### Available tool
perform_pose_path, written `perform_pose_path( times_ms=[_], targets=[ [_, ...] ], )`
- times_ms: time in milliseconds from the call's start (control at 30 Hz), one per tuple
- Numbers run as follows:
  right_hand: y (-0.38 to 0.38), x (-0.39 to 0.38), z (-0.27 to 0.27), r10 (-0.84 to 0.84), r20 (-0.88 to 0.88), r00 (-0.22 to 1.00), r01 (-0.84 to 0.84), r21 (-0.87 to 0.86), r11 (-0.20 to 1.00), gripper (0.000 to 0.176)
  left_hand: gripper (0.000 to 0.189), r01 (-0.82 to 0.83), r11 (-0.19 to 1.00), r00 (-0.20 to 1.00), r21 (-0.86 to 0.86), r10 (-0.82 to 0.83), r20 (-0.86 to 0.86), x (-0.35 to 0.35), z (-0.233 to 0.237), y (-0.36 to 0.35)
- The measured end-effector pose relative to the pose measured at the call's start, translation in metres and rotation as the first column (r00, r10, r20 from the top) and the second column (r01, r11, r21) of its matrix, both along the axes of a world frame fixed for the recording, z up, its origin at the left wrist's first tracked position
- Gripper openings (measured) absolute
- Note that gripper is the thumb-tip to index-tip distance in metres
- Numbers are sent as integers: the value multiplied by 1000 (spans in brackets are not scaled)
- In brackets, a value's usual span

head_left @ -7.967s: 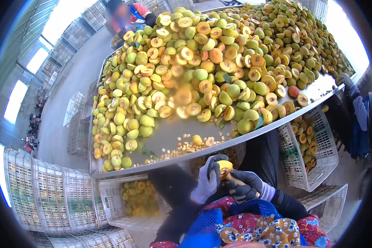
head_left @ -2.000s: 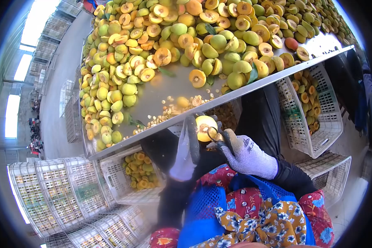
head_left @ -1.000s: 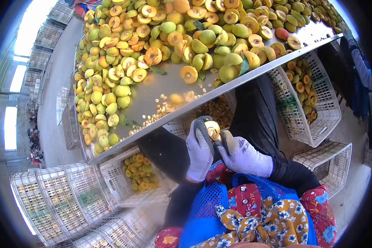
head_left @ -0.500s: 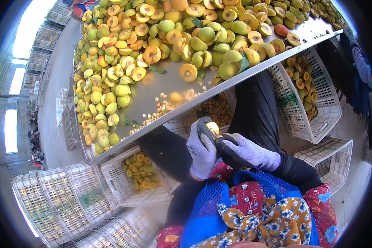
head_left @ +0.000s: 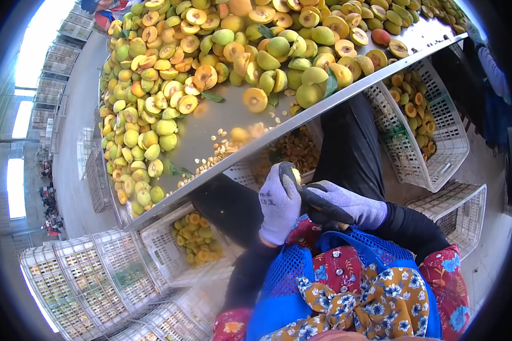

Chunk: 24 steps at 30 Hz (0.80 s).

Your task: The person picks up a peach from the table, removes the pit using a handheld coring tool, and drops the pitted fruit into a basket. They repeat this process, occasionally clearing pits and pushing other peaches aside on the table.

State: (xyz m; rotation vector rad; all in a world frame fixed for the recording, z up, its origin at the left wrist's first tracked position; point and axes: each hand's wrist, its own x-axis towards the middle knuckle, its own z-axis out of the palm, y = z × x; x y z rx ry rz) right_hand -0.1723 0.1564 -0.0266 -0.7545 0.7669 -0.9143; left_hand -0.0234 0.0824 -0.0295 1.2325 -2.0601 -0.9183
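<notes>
My left hand, in a lilac glove with dark finger coating, is closed round a yellow apricot. Only a small part of the fruit shows past the fingers. Beside it my right hand, gloved alike, is closed with its thumb lying toward the left hand. What the right fingers grip is hidden under the dark coating. Both hands are close together above my lap, just in front of the metal table. Halved and whole apricots are heaped on that table, with loose pits near its edge.
Below the table edge stands a crate of pits or fruit pieces. Crates of apricot halves stand at left and right. More white crates are at lower left. Another person is at far right, one more at upper left.
My left hand has turned, so the glove's back shows more and the apricot less. The right thumb now lies straighter along the hand. The view has shifted slightly.
</notes>
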Motion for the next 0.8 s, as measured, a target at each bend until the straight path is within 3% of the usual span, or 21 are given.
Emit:
perform_pose_path(
  times_ms=[67,133,167,233,267,300,400,500,533,633,667,767,800],
  targets=[
    [1,1,-2,-47,-78,996,32,-189,981,40,21,-27,977,999,209,20,35,-1,0,-2],
    [0,-2,-6,-19,184,983,15,26,1000,38,22,3,999,1000,34,-2,-26,0,-6,-1],
    [2,-5,-11,-55,473,880,-108,310,945,37,22,16,999,998,-48,-18,-52,1,-7,2],
    [6,-3,-8,-271,624,733,-225,598,769,32,24,111,983,976,-143,-135,-171,0,2,-2],
    [3,-4,-8,-267,696,666,-277,564,778,32,25,153,968,953,-196,-197,-228,-2,5,-6],
    [5,-5,-7,-266,760,593,-333,532,778,33,26,154,982,950,-106,-177,-258,-3,5,-8],
    [-7,-4,17,-367,627,687,-190,643,742,36,32,137,986,949,95,-103,-297,-9,-3,-18],
    [-9,-8,-16,-236,849,473,-448,462,765,38,37,236,940,889,246,-106,-446,-3,-22,-20],
    [-9,-8,-21,-287,920,265,-558,389,732,40,42,324,840,812,434,-12,-583,-3,-23,-19],
    [-8,-7,-23,-291,949,120,-632,299,715,40,42,402,826,781,395,-84,-619,1,-21,-24],
    [-8,-6,-23,-291,940,176,-612,336,716,40,39,380,866,790,325,-120,-601,1,-17,-23],
    [-8,-5,-22,-269,908,321,-535,409,739,41,38,359,926,896,115,-308,-321,0,-3,-32],
    [-9,-5,-22,-268,908,321,-534,407,741,41,39,337,933,925,129,-302,-232,2,-3,-34]
  ],
)
